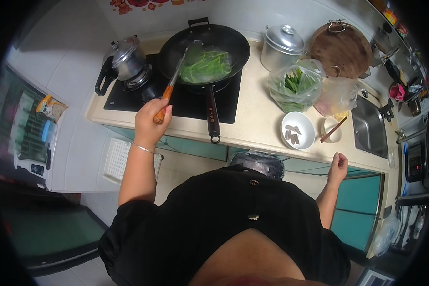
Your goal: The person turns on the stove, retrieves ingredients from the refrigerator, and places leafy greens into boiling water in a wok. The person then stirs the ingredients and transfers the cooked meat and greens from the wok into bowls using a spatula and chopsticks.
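Observation:
My left hand (151, 120) is closed around the wooden handle of a metal spatula (180, 66). Its blade reaches into a black wok (169, 52) on the stove, touching the far side of a heap of long green vegetables (206, 66). Steam hazes the pan. The wok's long handle (212, 112) points toward me, and nothing grips it. My right hand (337, 168) hangs by the counter's front edge with its fingers curled in and nothing visible in them. Nearest to it are a small cup (330, 130) with a brown stick across it and a white bowl (298, 127) holding grey-brown pieces.
A pressure cooker (127, 59) stands left of the wok. To the right are a lidded pot (281, 50), a bag of greens (295, 90), another plastic bag (337, 95), a round wooden board (341, 47) and a sink (371, 126). A lined bin (256, 162) sits below the counter.

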`<state>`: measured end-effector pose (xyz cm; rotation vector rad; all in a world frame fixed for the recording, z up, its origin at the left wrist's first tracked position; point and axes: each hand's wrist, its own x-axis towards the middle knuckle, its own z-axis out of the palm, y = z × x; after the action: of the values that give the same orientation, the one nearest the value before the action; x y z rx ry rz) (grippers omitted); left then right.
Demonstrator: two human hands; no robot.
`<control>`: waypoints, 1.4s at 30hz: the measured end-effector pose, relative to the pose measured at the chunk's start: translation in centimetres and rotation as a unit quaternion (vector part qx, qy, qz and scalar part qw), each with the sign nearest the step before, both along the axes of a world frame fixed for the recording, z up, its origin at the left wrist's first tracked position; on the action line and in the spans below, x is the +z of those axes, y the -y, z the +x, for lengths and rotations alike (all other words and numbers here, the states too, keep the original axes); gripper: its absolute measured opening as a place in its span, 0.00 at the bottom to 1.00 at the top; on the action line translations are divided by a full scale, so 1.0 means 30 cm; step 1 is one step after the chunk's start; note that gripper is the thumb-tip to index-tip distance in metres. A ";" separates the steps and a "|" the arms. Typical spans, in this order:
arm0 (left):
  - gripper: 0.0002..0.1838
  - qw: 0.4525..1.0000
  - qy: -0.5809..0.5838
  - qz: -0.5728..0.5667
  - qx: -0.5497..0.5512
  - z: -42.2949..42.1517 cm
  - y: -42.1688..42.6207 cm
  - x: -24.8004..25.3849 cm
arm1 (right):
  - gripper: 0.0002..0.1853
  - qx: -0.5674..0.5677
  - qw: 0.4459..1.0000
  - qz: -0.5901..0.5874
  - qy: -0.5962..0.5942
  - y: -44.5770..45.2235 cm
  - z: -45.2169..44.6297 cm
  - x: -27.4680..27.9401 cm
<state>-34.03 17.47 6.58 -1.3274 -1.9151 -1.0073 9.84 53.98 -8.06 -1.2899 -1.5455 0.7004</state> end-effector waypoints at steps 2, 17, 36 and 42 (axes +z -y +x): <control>0.10 0.999 0.029 0.012 -0.031 -0.004 -0.011 -0.020 | 0.14 0.000 1.000 0.003 0.002 -0.002 -0.004 -0.001; 0.18 0.936 -0.142 -0.315 -0.061 0.021 0.056 0.060 | 0.14 0.001 1.000 0.001 -0.004 -0.007 0.029 -0.010; 0.25 0.930 -0.031 -0.365 0.031 0.070 0.040 -0.020 | 0.14 -0.059 0.966 -0.163 0.189 -0.275 -0.156 0.057; 0.26 0.954 -0.008 -0.269 0.132 0.107 0.140 -0.003 | 0.13 -0.043 0.962 -0.175 0.204 -0.356 -0.195 0.086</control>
<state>-30.81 13.28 6.48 -1.2934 -2.3777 -0.3462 3.97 64.65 -5.48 -1.8462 -1.7267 0.7028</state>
